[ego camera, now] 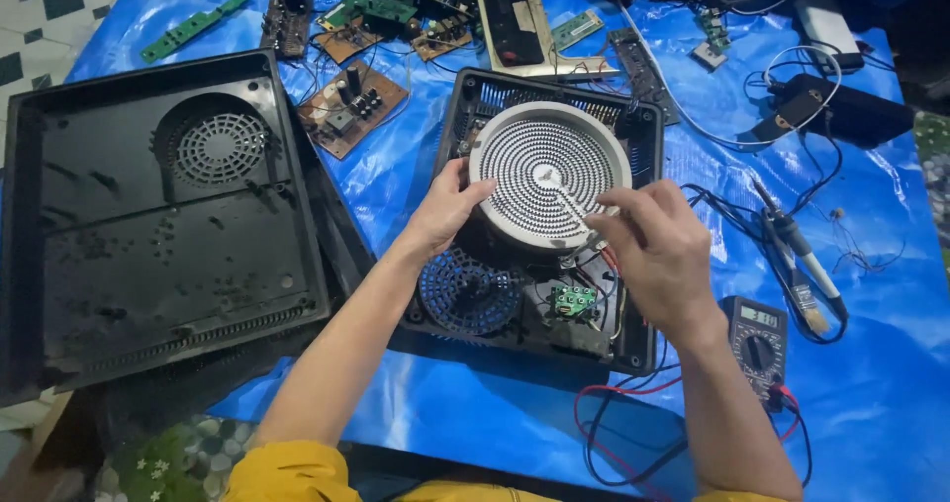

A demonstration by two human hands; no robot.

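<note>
A round white heating coil disc [547,171] with a spiral pattern sits in an opened black cooker base [475,96] on a blue sheet. My left hand [443,208] grips the disc's left rim. My right hand [658,255] holds its lower right edge near the connector wires. Below the disc, inside the base, lie a blue fan [467,289] and a small green circuit board [573,299].
A black cooker cover [163,215] lies upside down on the left. Several circuit boards [351,106] are scattered at the back. A multimeter [757,339] with red and black leads, a soldering iron [797,245] and a brush lie to the right. A black adapter [841,106] rests far right.
</note>
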